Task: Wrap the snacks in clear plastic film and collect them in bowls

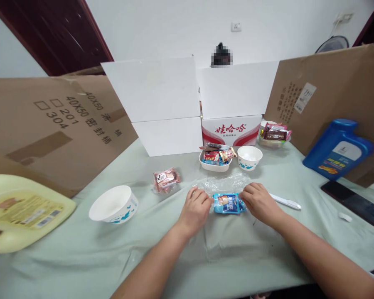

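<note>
A small blue snack packet (228,203) lies on the pale green tablecloth (237,245) in front of me. My left hand (195,207) pinches its left end with curled fingers. My right hand (259,201) grips its right end the same way. Just beyond the packet lies a crumpled clear plastic bag (226,182). A red-brown wrapped snack (166,179) sits to the left of the bag.
An empty white paper bowl (114,204) stands at left, another (249,157) at centre back beside a bowl of snack packets (216,160). A yellow jug (15,209), blue jug (338,150), white plastic spoon (285,202), dark phone (355,204) and cardboard screens (50,124) ring the table.
</note>
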A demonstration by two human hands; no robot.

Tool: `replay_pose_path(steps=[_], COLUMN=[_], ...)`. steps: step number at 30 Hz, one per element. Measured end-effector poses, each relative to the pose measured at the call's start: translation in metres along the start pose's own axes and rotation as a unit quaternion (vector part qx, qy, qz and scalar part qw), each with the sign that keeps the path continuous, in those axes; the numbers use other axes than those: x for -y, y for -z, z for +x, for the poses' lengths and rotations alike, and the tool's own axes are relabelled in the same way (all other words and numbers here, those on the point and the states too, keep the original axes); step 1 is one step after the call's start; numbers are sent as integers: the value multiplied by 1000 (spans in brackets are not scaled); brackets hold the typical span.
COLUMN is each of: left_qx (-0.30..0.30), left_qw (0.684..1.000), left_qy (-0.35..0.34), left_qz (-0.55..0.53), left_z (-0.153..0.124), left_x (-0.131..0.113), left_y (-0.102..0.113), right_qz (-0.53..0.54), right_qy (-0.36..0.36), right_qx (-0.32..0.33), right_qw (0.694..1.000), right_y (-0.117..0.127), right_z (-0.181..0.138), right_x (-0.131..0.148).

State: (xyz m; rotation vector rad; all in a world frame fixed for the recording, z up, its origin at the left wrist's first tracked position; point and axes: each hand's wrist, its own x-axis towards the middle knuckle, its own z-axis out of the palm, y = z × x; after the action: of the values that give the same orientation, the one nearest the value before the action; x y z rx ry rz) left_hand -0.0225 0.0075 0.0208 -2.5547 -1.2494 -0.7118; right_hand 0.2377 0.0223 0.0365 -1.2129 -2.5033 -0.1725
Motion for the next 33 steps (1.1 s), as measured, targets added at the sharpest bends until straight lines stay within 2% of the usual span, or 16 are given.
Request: replay_pose_path(steps=[2, 3, 6, 7, 8, 9, 11, 13, 14, 16, 18, 21, 26, 29, 33], left_qx=[16, 51, 236, 281, 300, 292, 224, 166, 156, 175, 217, 260, 296, 294, 290], left_qw=[999, 997, 960, 945, 937, 938, 954, 964, 967, 967, 961, 950, 938, 941, 942], left_qy=[-20, -28, -51, -48, -37, -18, 30, 59, 67, 82, 100, 121, 142, 133, 128], left_qz=[-27, -51, -141, -162, -177, -186, -195, -199, -192, -164, -137, -127, -113, -103, -109], left_z=[-3, -6, -15, -17, -17, -16, -11, -6, -4, -3, -6, -10, -11, -11, -11], left_x=[-8, -12, -23, -26, -27, -28, -29, -28, -27, -26, -25, -24, -22, -21, -21], left_y=[17, 26, 52, 57, 60, 61, 56, 43, 35, 21, 12, 8, 11, 11, 12], right_qz=[46, 75, 125, 120, 106, 91, 69, 68, 70, 68, 59, 41, 15, 7, -16], right_qy=[39, 57, 73, 60, 40, 17, -15, -5, 11, 35, 29, 19, 54, 50, 66], right_qx=[-9, 11, 136, 164, 174, 163, 111, 62, 48, 40, 42, 46, 37, 35, 73], right_qw=[998, 995, 980, 977, 978, 982, 991, 996, 996, 996, 997, 998, 998, 998, 995], right_y=[17, 26, 47, 51, 52, 50, 39, 22, 12, -6, -20, -31, -29, -25, -21], right_z=[-5, -9, -23, -26, -27, -27, -21, -12, -7, -1, 1, -2, 3, 16, 36], right_x=[8, 12, 22, 25, 28, 30, 34, 37, 37, 36, 33, 25, 11, 5, -2])
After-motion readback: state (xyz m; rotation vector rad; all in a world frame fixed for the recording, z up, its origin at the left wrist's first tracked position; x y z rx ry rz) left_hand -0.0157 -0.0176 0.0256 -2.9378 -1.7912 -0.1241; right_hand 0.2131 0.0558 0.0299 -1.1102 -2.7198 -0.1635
